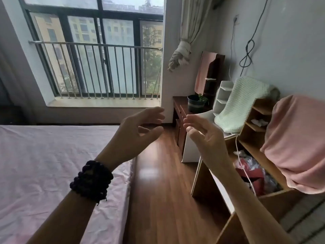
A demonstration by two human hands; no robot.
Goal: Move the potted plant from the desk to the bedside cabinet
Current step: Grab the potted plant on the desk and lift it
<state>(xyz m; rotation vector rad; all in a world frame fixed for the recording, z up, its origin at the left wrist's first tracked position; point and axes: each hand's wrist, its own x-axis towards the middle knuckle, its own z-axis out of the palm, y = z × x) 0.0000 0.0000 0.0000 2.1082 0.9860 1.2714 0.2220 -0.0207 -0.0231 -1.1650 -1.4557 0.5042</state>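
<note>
The potted plant (196,103), a dark pot with a pale band and a few small green leaves, stands on the dark wooden desk (179,101) by the window wall. My left hand (140,131), with a dark bead bracelet on its wrist, is raised in mid-air with fingers apart and holds nothing. My right hand (202,136) is raised beside it, fingers loosely curled and spread, also holding nothing. Both hands are well short of the pot, with open floor between. No bedside cabinet is visible.
A bed with a pink sheet (52,173) fills the left. A wood floor aisle (158,182) runs toward the desk. On the right stand a white chair (191,148), open wooden shelves (255,131) with cloths, and a white cable (243,166).
</note>
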